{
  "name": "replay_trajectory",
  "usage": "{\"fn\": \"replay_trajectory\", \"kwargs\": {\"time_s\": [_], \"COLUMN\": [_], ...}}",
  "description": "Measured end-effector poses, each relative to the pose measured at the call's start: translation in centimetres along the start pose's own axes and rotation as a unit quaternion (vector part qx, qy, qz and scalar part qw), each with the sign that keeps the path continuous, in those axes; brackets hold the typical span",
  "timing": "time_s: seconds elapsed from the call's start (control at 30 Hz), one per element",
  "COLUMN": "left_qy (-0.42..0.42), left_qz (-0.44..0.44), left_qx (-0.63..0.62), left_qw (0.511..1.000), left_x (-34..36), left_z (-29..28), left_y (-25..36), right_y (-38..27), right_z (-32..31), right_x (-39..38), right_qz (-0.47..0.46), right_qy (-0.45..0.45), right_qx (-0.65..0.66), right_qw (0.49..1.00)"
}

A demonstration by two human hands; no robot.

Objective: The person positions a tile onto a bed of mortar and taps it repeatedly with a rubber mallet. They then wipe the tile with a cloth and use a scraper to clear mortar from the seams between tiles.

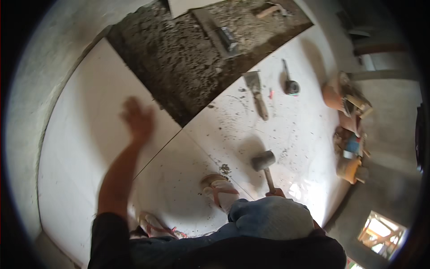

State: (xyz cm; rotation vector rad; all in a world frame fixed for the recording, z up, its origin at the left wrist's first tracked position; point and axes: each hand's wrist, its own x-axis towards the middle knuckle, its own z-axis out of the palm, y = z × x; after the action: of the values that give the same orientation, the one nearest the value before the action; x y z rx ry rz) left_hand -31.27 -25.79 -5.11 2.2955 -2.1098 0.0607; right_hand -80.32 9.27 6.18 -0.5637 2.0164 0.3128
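Note:
My left hand (136,119), blurred with fingers spread, is on or just over a large white tile (71,139), near its edge beside bare mortar (161,58). At the lower right, my right hand (275,193) grips a rubber mallet (264,159) by its wooden handle, mostly hidden by my knee. Its dark head is raised over the tiles. A putty knife (257,98) and a tape measure (291,87) lie on the dirt-speckled tiles ahead of my right hand.
A trowel (226,40) and a hammer (268,11) rest on the mortar. Buckets and tools (349,157) are piled along the right. A concrete wall (24,134) curves along the left. My sandalled feet (219,190) are below.

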Motion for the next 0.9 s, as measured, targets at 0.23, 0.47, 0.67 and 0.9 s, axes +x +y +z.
{"fn": "replay_trajectory", "kwargs": {"time_s": [0.23, 0.47, 0.67, 0.9], "left_qy": [-0.130, -0.237, -0.451, -0.132], "left_qz": [0.216, 0.404, -0.139, -0.587], "left_qx": [-0.442, -0.191, -0.098, -0.022], "left_qw": [0.861, 0.863, 0.876, 0.798], "left_x": [-9.0, -16.7, -37.5, -47.7], "left_z": [-9.4, -12.0, -18.0, -10.0], "left_y": [21.3, 2.1, -18.6, -11.0], "right_y": [-7.7, -24.9, -23.2, -32.4], "right_z": [-14.8, -12.1, -16.3, -7.7], "right_x": [7.8, 14.8, 28.1, 12.3], "right_qz": [-0.213, -0.374, -0.413, -0.582], "right_qy": [-0.122, 0.322, 0.342, 0.315], "right_qx": [-0.366, -0.172, -0.347, -0.187], "right_qw": [0.898, 0.853, 0.770, 0.726]}}
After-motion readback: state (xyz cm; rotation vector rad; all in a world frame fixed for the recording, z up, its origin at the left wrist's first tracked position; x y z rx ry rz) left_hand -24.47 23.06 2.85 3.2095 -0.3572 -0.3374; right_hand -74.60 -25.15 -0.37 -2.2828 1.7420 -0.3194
